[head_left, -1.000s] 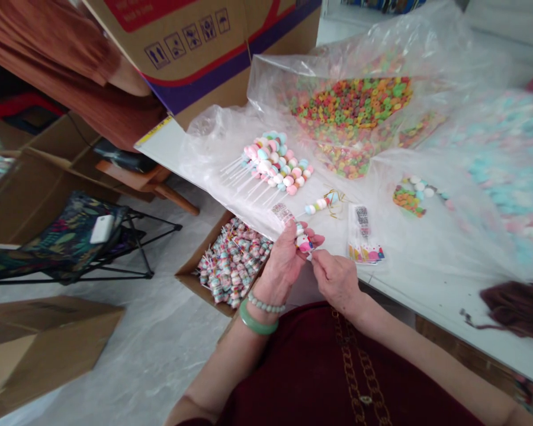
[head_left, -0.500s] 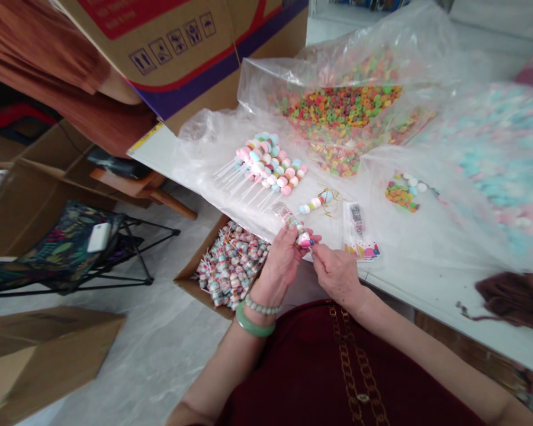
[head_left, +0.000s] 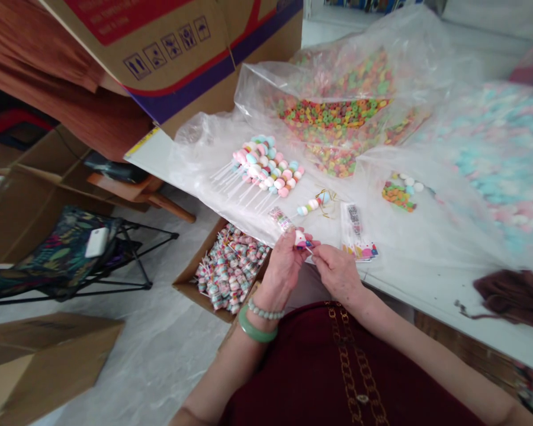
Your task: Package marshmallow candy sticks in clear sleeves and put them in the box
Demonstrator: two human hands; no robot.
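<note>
My left hand (head_left: pixel 284 266) is closed around a candy skewer in a clear printed bag (head_left: pixel 300 239), whose clear end (head_left: pixel 279 218) sticks out past the fingers over the table edge. Fingers of my right hand (head_left: pixel 337 272) pinch the skewer's thin white stick (head_left: pixel 310 251) just beside the left hand. Beyond them lies one unwrapped candy skewer (head_left: pixel 310 206), with gold twist ties (head_left: pixel 329 202) at its far end. Flat printed bags (head_left: pixel 357 234) lie stacked by my right hand. Farther left is a pile of unwrapped marshmallow skewers (head_left: pixel 269 165) with white sticks.
A cardboard box (head_left: pixel 180 277) of wrapped skewers stands below the table edge. Plastic bags hold gummy rings (head_left: pixel 337 112) and pastel marshmallows (head_left: pixel 497 160). Back left are a large carton (head_left: pixel 160 100) and a person in an orange-brown garment (head_left: pixel 66 89). A folding chair (head_left: pixel 62 254) stands left.
The bagged skewer has turned slightly in my left hand, and its white stick now shows between my hands. The whole view has shifted a little.
</note>
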